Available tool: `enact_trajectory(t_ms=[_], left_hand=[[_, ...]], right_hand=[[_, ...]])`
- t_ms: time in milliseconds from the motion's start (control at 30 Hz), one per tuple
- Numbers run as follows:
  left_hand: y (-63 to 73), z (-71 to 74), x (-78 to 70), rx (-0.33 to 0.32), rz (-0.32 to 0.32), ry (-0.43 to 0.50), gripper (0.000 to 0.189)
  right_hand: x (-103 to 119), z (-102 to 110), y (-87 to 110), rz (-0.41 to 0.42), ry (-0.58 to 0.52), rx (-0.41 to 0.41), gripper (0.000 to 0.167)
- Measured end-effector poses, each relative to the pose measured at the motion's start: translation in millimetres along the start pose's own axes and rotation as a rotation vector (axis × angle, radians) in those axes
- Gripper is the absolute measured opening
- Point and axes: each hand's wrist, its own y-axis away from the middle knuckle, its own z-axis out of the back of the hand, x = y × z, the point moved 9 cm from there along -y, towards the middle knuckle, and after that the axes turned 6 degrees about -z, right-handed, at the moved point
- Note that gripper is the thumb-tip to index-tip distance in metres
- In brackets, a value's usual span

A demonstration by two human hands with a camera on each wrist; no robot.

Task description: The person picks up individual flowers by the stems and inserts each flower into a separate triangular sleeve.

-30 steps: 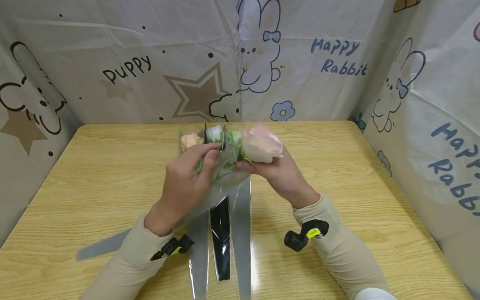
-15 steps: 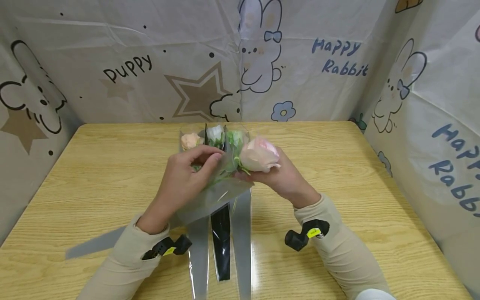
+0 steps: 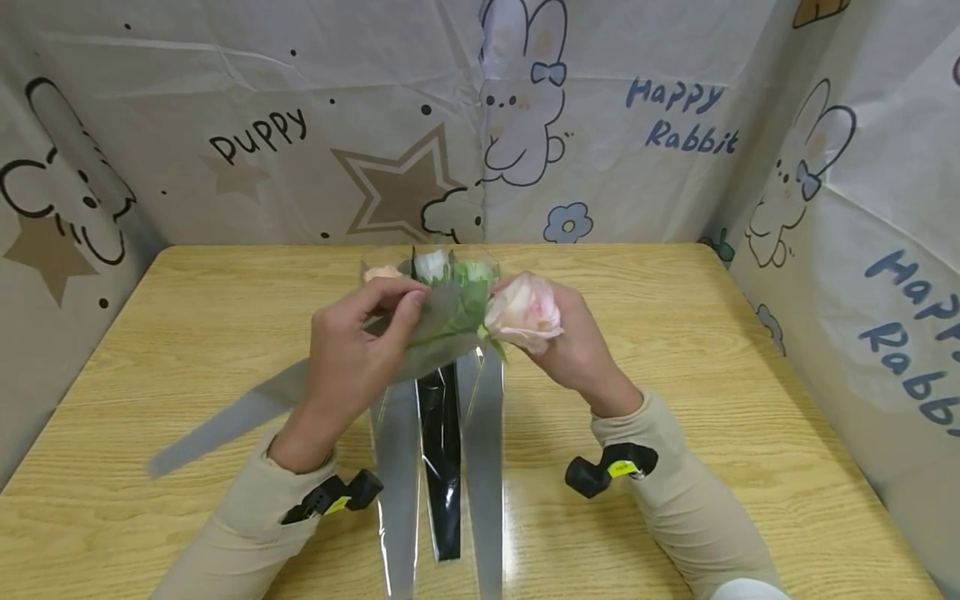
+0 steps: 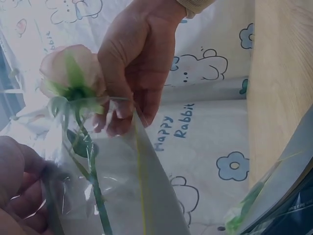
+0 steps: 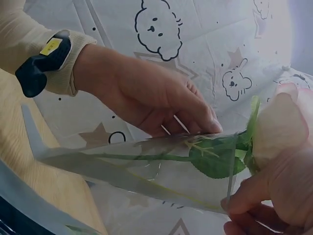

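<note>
A pale pink artificial rose (image 3: 525, 312) lies along a clear-and-grey plastic flower sleeve (image 3: 431, 354), held above the table. Its green stem (image 4: 95, 196) and leaf (image 5: 215, 159) are inside the sleeve, while the bloom stays outside the mouth. My left hand (image 3: 356, 350) pinches one edge of the sleeve between thumb and fingers. At the mouth, my right hand (image 3: 573, 342) sits behind the bloom; in the right wrist view its fingertips pinch the opposite edge. The head view hides those fingertips behind the rose.
Several sleeved flowers lie side by side on the wooden table (image 3: 637, 500): a peach one (image 3: 382, 273), a white one (image 3: 431, 265) in a black sleeve (image 3: 438, 467), and a whitish-green one (image 3: 476, 271). Printed cloth (image 3: 300, 192) walls the back and sides.
The left hand has shifted slightly left, and the sleeve's narrow tail has lifted. The rose has turned and dropped slightly, its bloom now tilting toward the right.
</note>
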Motion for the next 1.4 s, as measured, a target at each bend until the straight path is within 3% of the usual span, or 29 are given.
enact_trajectory(t_ms=[167,400,733,867,967,1133,1267,1400], left_hand=[[-1.0,7.4,-4.0,-0.06,-0.052,-0.006,0.009],[-3.7,20.0,-7.0,-0.123,-0.09,0.017,0.011],[-7.5,35.3,-7.3,-0.216,-0.087,0.029,0.013],[-9.1,41.4,-6.4,-0.243,-0.079,0.031,0.014],[-9.8,45.7,-5.2,-0.269,-0.068,0.04,0.013],[-10.4,50.4,-4.2,-0.281,-0.056,0.046,0.014],[-10.3,53.3,-3.1,-0.284,-0.046,0.043,0.015],[-9.9,55.9,-1.8,-0.293,-0.037,0.052,0.015]], right_hand=[[-5,0,-4.5,-0.069,0.005,0.047,0.036],[-15,4,-7.0,-0.198,-0.103,0.117,0.066],[-15,2,-6.0,-0.205,-0.113,0.209,0.089],[-8,11,-3.3,-0.18,-0.108,0.173,0.102],[4,24,-0.7,-0.088,-0.154,0.051,0.103],[35,39,8.9,0.284,-0.253,-0.135,0.086],[54,35,18.8,0.553,-0.162,-0.193,0.081],[60,29,22.8,0.674,-0.103,-0.198,0.071]])
